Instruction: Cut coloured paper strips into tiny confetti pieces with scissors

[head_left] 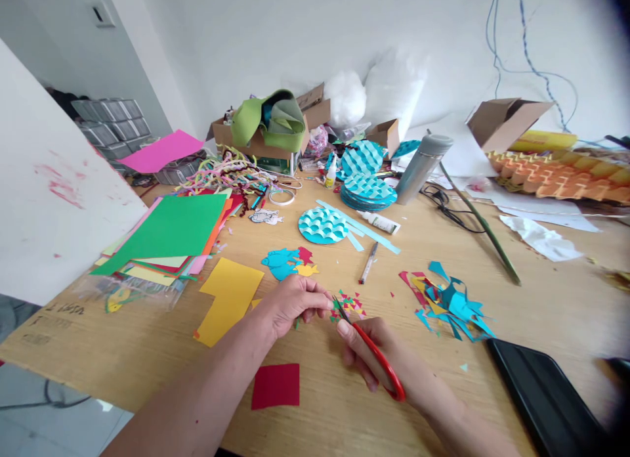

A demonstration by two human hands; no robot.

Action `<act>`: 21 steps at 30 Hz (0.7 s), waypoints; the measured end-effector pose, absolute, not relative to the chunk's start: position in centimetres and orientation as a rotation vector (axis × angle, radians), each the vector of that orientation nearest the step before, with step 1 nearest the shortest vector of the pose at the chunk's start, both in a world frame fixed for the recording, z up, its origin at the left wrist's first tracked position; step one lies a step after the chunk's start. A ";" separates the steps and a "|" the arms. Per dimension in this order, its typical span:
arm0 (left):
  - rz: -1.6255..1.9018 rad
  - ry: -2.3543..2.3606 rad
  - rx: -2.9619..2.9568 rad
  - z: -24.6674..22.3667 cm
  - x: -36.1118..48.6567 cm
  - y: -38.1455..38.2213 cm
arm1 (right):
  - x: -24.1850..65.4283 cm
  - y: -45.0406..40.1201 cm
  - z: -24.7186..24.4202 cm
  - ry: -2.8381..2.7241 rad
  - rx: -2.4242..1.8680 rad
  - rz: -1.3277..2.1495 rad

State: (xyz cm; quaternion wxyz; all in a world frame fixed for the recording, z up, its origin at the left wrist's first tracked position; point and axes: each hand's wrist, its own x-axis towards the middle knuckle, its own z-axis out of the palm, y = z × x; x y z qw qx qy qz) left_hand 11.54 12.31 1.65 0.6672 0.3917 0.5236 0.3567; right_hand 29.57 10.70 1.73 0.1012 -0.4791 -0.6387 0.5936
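My right hand (367,352) is closed round red-handled scissors (370,344), whose blades point up and to the left. Close to the blade tips, my left hand (300,303) pinches what looks like a small piece of green paper, mostly hidden by the fingers. Tiny red, pink, green and yellow paper snippets (352,304) lie on the table just beyond the blades. A red paper square (275,386) lies below my left wrist. Beyond my left hand are cut-out paper fish, a blue one (280,263) and smaller red and yellow ones, beside a larger yellow sheet (231,293).
Stacked coloured paper (167,227) is at left. Blue scraps (455,299) and a black phone-like device (541,391) lie at right. A pen (368,263), glue tube (378,222), wavy blue disc (322,226) and grey flask (423,168) stand or lie farther back.
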 end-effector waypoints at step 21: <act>0.781 1.160 0.903 1.6 11.2 12.4 | 29.5 10.9 1.5 -1.842 -1.552 1.735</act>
